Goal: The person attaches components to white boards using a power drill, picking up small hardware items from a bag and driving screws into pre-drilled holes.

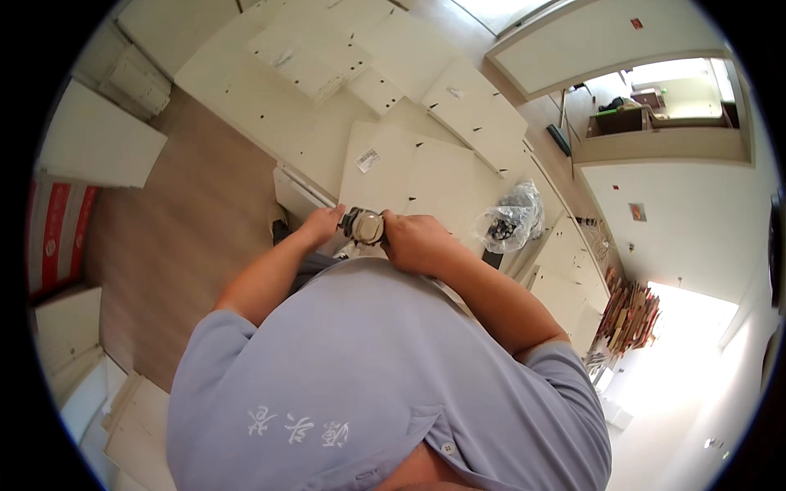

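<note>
In front of my belly, my right hand (419, 243) is closed around a round beige-and-dark tool (365, 227), whose working end is hidden beneath it. Just left of the tool, my left hand (322, 226) has its fingers closed at the near end of a narrow white board (304, 188). What those fingers grip is partly hidden. Beyond both hands lies a white panel (385, 176) with a paper label (368, 160) and several dark fittings standing up from it.
More white panels (278, 98) with holes and fittings overlap across the work surface. A clear plastic bag of dark small parts (514, 219) sits to the right. Brown floor (176, 213) shows at left, beside a red-and-white carton (61, 229). Wooden strips (629, 319) are stacked at far right.
</note>
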